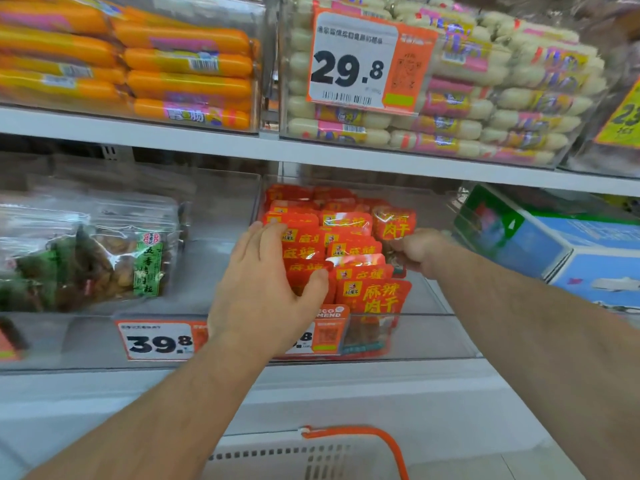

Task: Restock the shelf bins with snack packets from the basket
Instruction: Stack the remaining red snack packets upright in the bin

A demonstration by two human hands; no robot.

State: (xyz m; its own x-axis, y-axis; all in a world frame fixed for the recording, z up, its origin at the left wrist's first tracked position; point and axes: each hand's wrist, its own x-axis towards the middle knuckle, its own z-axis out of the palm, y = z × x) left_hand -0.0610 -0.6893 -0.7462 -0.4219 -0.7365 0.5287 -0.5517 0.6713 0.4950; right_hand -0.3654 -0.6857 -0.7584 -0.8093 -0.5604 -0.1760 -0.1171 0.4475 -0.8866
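Red snack packets (349,251) with yellow lettering stand in rows inside a clear shelf bin (436,303) on the middle shelf. My left hand (266,289) lies on the left side of the rows, with its fingers over the packet tops and its thumb against a packet front. My right hand (420,252) grips one red packet (394,225) at the right end of the rows and holds it upright. A white basket (277,459) with an orange handle (374,441) sits low at the bottom edge; its contents are hidden.
A clear bin of green-labelled snack bags (104,251) stands to the left, and a blue and green carton (568,244) to the right. The shelf above carries bins of orange sausages (156,60) and white sausages (485,109). Price tags read 29.8 (349,67) and 39.8 (156,341).
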